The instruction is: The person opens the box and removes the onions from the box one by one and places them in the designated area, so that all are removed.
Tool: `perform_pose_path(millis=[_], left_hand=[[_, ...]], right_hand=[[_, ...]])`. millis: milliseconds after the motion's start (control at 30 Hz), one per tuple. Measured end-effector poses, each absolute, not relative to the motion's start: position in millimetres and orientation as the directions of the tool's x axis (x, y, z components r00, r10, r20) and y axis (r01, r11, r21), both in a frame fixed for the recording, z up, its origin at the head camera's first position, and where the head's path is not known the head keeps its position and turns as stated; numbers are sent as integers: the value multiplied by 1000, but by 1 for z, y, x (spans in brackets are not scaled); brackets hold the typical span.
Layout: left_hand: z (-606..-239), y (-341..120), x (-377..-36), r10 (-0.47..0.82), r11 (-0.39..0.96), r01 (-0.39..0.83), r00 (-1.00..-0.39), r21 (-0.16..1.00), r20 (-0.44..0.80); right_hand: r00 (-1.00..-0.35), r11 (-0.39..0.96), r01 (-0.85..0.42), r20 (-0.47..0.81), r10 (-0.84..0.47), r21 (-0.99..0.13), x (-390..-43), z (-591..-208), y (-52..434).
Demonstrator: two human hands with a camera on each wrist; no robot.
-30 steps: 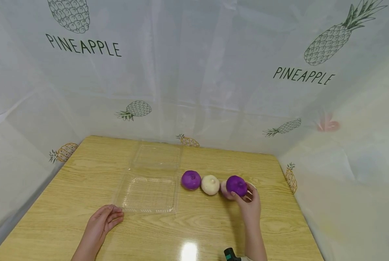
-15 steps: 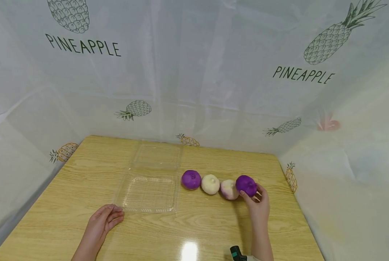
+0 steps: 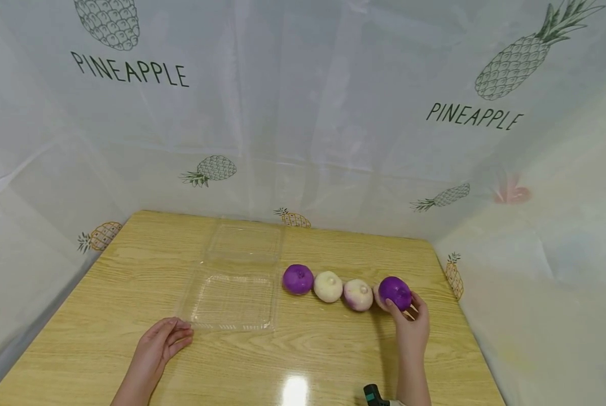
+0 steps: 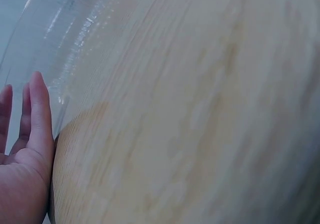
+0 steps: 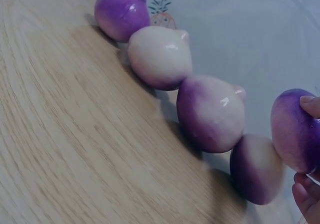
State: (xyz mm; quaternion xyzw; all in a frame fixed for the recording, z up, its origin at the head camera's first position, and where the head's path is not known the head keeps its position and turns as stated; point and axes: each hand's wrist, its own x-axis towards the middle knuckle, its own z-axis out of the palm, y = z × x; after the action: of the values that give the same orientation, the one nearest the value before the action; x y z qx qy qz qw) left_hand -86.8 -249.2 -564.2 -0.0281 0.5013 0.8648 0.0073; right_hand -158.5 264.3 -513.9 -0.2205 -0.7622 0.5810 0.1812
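In the head view, my right hand [image 3: 413, 324] grips a purple onion [image 3: 395, 292] between thumb and fingers. The right wrist view has the held purple onion [image 5: 294, 129] off the table, close to the last one of a row. That row runs from a purple onion [image 3: 298, 279] through a cream onion [image 3: 328, 286] and a cream-and-purple onion [image 3: 358, 295] to another purple-tinged onion [image 5: 256, 169], partly hidden in the head view. My left hand [image 3: 163, 345] pinches the near left corner of a clear plastic clamshell box [image 3: 232, 327], its lid folded back; the exact grip is hard to see.
The wooden table [image 3: 303, 355] carries everything. A pale curtain [image 3: 303, 113] with printed pineapples stands behind and along both sides. A black device [image 3: 373, 395] shows beside my right wrist.
My right hand has carried the purple onion rightward along the row, uncovering the cream-and-purple onion and now overlapping the last one. My left hand and the box have stayed put.
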Motion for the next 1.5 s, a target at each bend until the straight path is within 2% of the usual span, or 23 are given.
perform_pose_path(millis=[933, 1500], left_hand=[[-565, -248, -88, -9, -519, -25, -999, 854, -34], [-565, -249, -89, 7, -520, -24, -1000, 854, -24]], right_hand=[[-757, 205, 151, 21, 654, -967, -153, -518, 296], [-740, 227, 247, -33, 671, -942, -154, -535, 321]])
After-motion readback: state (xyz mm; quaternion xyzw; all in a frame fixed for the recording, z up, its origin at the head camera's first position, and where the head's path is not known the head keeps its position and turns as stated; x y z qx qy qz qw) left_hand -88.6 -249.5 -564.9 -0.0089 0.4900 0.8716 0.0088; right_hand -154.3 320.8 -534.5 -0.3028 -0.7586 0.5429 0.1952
